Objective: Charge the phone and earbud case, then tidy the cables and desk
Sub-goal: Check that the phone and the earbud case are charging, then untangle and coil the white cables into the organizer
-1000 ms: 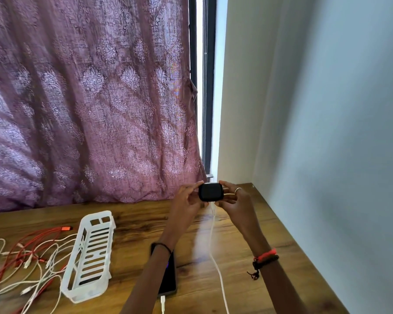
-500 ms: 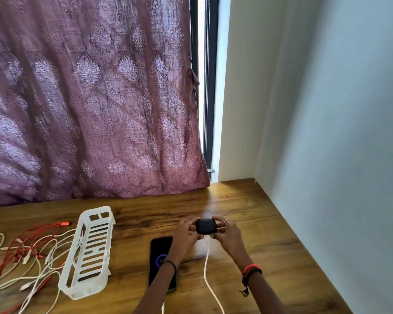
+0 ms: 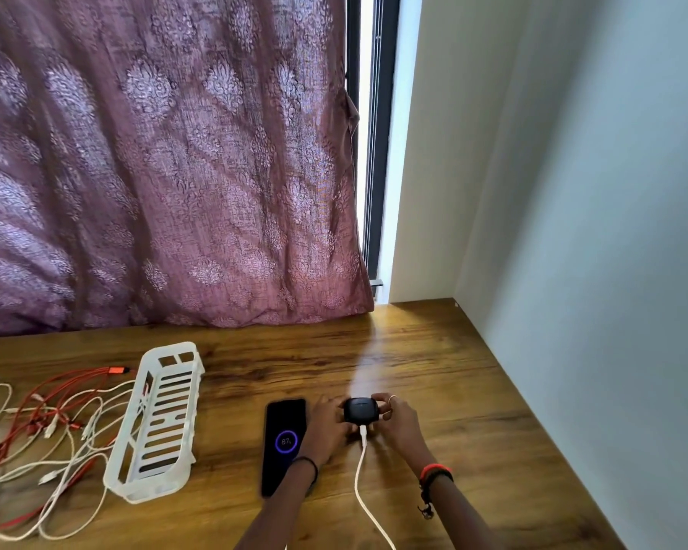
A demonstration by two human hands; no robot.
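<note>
White basket holding nothing, cables beside it

The only readable text is "87%" on the phone screen, set inside a glowing purple-blue ring. The phone lies flat just right of the white basket. Nothing else carries legible writing.

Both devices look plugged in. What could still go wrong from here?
1. Both hands, left hand and right hand, grip the small black earbud case; a tug on its white charging cable could unseat the plug.
2. The black phone showing a charge ring lies under the left forearm, which may nudge it.
3. The tangled red and white cables beside the white slotted plastic basket could snag when gathered.
</note>
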